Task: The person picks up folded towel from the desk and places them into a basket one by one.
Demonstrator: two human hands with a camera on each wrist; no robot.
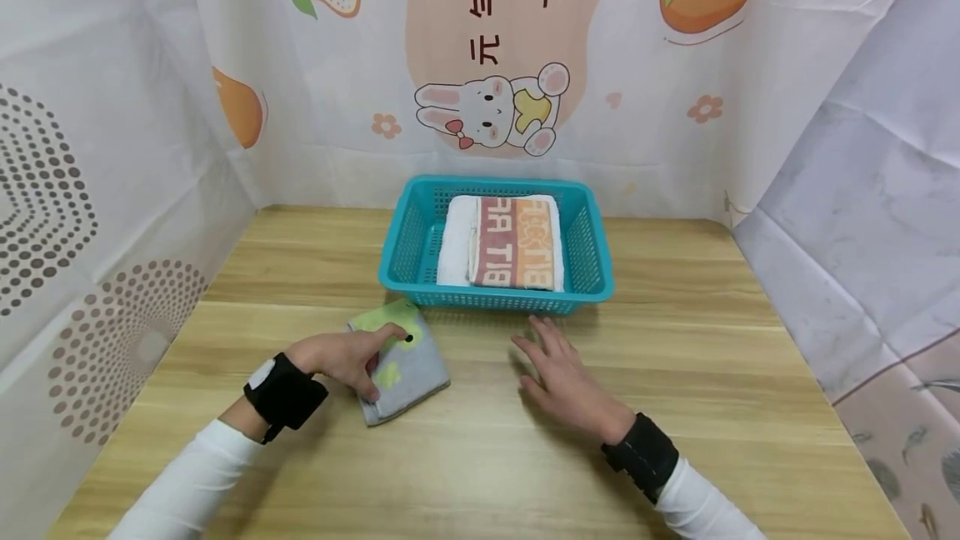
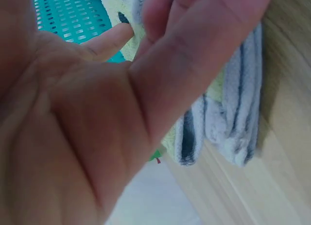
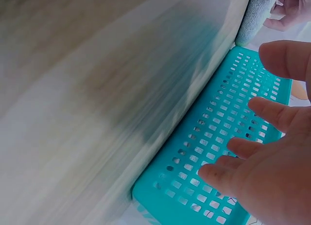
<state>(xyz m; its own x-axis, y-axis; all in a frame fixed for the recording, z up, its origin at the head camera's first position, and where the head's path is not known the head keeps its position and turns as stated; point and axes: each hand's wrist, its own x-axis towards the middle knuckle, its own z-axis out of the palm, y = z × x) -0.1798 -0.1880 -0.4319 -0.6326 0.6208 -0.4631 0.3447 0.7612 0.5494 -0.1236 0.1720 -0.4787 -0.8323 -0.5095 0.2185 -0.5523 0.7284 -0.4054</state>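
In the head view, a folded grey towel (image 1: 420, 372) with yellow-green patches and a black dot lies on the table, left of centre. My left hand (image 1: 347, 358) rests over its left part, the forefinger stretched across the top and the thumb apart from it near the front. The left wrist view shows the folded layers of the towel (image 2: 233, 123) beyond the thumb. My right hand (image 1: 570, 383) hovers in front of the turquoise basket (image 1: 495, 298), fingers spread and holding nothing. Close to those fingers stands the basket's perforated side (image 3: 209, 132) in the right wrist view.
Inside the basket lie a folded white towel (image 1: 456, 242) and, on it, a folded towel with red and orange lettering (image 1: 517, 244). The wooden table (image 1: 697, 340) meets a printed curtain (image 1: 330, 107) at the back, with hanging cloth at both sides.
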